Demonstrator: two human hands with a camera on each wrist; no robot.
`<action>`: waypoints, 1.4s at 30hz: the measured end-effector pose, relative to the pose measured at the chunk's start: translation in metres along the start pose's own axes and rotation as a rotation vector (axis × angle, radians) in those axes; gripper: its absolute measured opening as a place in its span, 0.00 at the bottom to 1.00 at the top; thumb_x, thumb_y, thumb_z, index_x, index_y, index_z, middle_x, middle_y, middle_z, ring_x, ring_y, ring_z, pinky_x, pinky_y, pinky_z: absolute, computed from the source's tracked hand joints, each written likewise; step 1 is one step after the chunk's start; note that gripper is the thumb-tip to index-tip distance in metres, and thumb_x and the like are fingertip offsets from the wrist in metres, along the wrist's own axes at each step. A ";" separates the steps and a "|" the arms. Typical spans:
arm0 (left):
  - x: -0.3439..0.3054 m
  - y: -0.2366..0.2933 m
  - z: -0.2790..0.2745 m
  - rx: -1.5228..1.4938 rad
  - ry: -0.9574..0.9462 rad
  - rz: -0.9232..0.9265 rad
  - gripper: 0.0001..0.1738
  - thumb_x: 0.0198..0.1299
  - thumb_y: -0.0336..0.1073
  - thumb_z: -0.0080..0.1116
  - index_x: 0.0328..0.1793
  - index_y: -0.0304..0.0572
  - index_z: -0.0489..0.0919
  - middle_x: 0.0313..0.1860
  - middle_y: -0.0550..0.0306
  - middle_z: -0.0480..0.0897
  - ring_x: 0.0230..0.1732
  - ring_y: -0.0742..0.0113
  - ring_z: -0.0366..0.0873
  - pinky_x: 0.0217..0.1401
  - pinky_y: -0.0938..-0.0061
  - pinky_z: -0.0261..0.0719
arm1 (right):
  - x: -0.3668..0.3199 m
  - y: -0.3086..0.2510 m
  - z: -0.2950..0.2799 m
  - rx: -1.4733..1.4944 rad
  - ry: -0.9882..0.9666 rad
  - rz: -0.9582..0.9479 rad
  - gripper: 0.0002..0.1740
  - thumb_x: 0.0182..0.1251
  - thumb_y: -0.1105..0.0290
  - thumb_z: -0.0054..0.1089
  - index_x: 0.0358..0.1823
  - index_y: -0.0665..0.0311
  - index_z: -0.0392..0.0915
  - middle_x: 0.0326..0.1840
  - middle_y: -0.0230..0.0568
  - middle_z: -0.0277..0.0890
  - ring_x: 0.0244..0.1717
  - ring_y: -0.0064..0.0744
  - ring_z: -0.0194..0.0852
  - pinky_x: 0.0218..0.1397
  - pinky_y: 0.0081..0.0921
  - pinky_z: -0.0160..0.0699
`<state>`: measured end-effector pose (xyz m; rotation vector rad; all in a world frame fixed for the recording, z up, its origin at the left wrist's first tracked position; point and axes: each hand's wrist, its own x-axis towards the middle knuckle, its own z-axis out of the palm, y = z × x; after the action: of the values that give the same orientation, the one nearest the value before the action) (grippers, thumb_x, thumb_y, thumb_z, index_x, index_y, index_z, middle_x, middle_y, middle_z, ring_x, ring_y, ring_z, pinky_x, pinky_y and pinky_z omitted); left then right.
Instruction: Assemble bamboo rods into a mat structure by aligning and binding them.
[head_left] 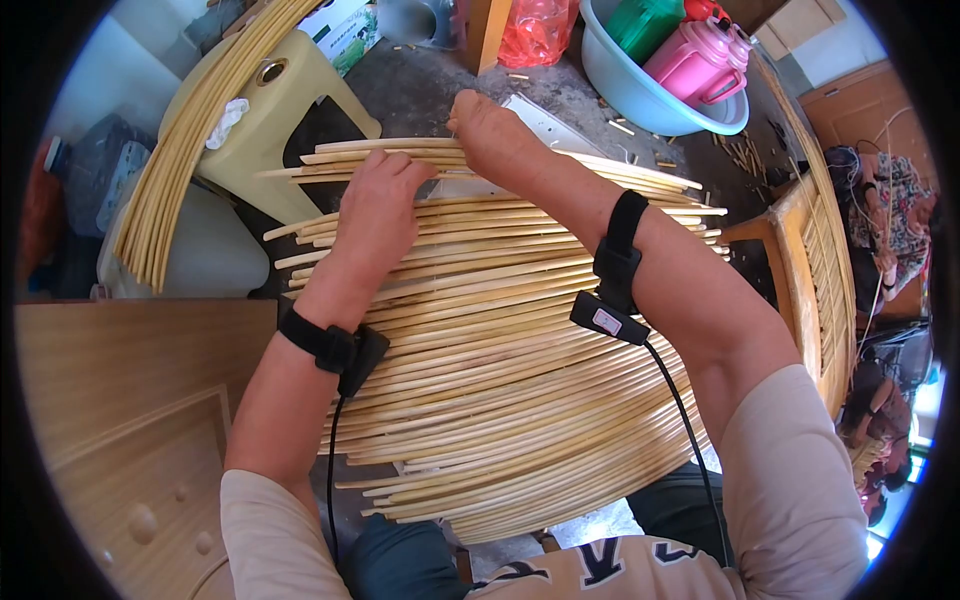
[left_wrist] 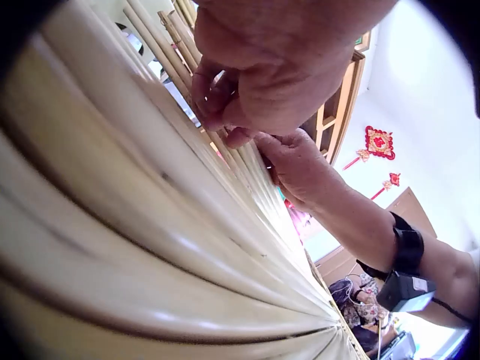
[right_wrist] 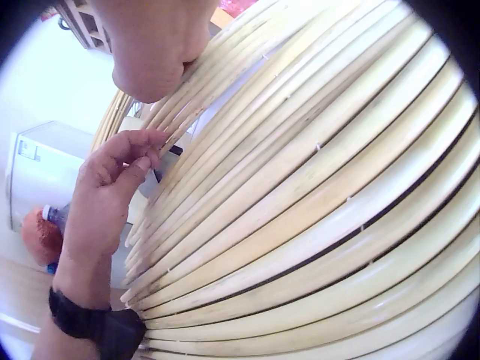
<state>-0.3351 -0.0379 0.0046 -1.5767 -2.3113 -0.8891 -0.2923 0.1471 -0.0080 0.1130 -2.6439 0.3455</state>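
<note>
At twelve o'clock I have grey floor (head_left: 405,88), at ten a beige plastic stool (head_left: 268,140), at eight a wood-grain panel (head_left: 110,360), and bright light at four.

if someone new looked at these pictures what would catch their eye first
Probably the broad sheet of pale rods, lying side by side in front of the person and filling the middle of the head view. Next, the left hand and right hand close together at its far edge. Then the bright pink jug in the light blue basin, top right.
</note>
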 end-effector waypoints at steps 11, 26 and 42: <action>0.004 0.000 0.006 0.027 -0.176 -0.060 0.15 0.44 0.17 0.52 0.34 0.44 0.82 0.31 0.55 0.79 0.39 0.52 0.73 0.41 0.62 0.74 | -0.003 0.001 0.002 0.036 -0.018 0.020 0.09 0.60 0.73 0.56 0.32 0.70 0.66 0.27 0.53 0.71 0.33 0.49 0.75 0.33 0.37 0.76; 0.015 0.000 0.011 0.062 -0.056 0.045 0.15 0.45 0.18 0.55 0.37 0.46 0.82 0.30 0.59 0.78 0.38 0.56 0.71 0.41 0.66 0.73 | -0.006 0.008 0.002 0.129 -0.068 0.138 0.09 0.59 0.76 0.56 0.34 0.72 0.65 0.30 0.57 0.72 0.37 0.54 0.75 0.39 0.42 0.76; 0.018 0.004 0.015 0.093 -0.140 -0.144 0.14 0.47 0.21 0.54 0.37 0.45 0.84 0.27 0.50 0.78 0.39 0.52 0.75 0.41 0.60 0.75 | -0.006 0.009 0.011 0.121 -0.011 0.100 0.10 0.59 0.76 0.57 0.35 0.72 0.65 0.31 0.60 0.72 0.36 0.57 0.75 0.38 0.42 0.76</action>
<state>-0.3366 -0.0141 0.0027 -1.4936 -2.5510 -0.7094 -0.2931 0.1535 -0.0223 0.0217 -2.6444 0.5404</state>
